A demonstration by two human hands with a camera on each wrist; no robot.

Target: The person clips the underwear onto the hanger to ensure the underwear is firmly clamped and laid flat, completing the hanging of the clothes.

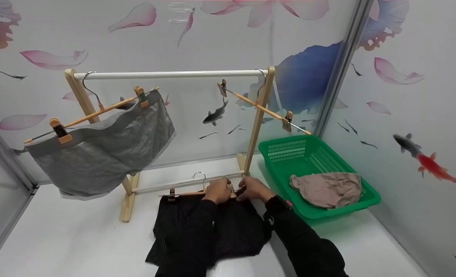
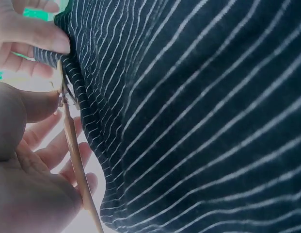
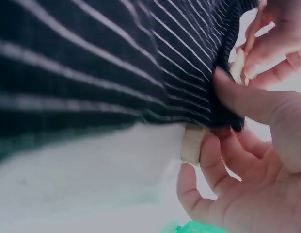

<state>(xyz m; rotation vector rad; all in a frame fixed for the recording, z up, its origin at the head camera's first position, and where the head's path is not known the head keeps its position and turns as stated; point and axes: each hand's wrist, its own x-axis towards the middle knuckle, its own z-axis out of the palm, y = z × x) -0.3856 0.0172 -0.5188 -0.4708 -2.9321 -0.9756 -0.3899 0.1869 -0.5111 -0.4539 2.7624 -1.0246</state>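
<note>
Black shorts [image 1: 247, 231] with thin white stripes lie on the table, waistband toward the rack. A clip hanger [image 2: 75, 155] runs along the waistband, its hook pointing away from me. On the left, a hanger clip [image 1: 172, 195] sits at the waistband. My left hand [image 1: 218, 191] holds the hanger at its right-hand clip, thumb against the clip in the left wrist view. Just right of it, my right hand [image 1: 254, 188] pinches the waistband corner between thumb and fingers, as the right wrist view shows. The fingers partly hide that clip.
Behind the shorts stands a wooden rack [image 1: 174, 75]. Grey shorts [image 1: 104, 150] hang clipped at its left; a bare clip hanger [image 1: 256, 104] hangs at its right. A green basket [image 1: 283, 154] at right contains a pinkish-beige cloth [image 1: 328, 188]. Walls enclose the table [image 1: 70, 231].
</note>
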